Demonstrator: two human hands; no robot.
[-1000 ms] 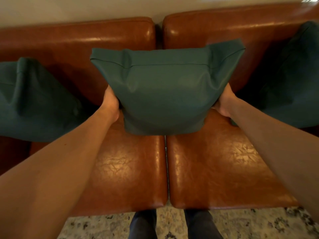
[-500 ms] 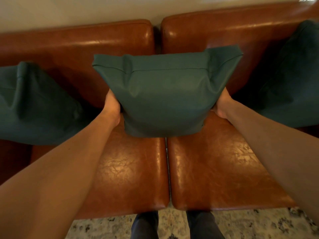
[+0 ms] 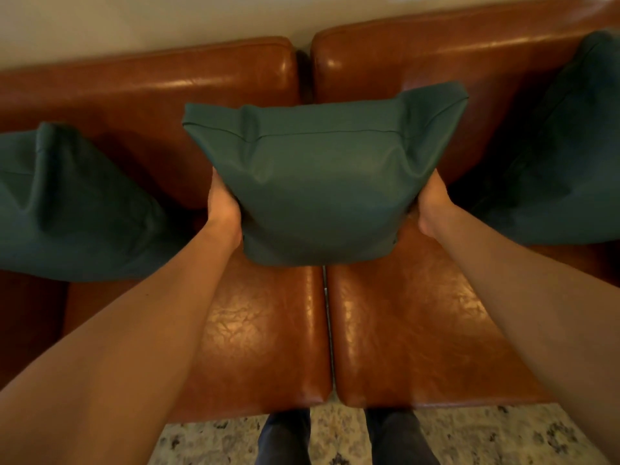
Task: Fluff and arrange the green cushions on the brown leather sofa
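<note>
A green cushion [image 3: 322, 186] stands upright in the middle of the brown leather sofa [image 3: 268, 330], over the seam between the two seat pads. My left hand [image 3: 223, 204] presses its left side and my right hand [image 3: 431, 209] presses its right side, squeezing the lower half so the top corners flare out. My fingers are partly hidden behind the cushion. A second green cushion [image 3: 67, 209] leans at the sofa's left end. A third green cushion [image 3: 567, 156] leans at the right end, in shadow.
A pale wall [image 3: 134, 21] runs behind the sofa back. Below the front edge of the seat lies a patterned rug [image 3: 469, 434], where my dark trouser legs [image 3: 285, 437] stand close to the sofa.
The middle cushion has sunk a little lower towards the seat and my hands have squeezed its sides further in. The two side cushions have stayed put.
</note>
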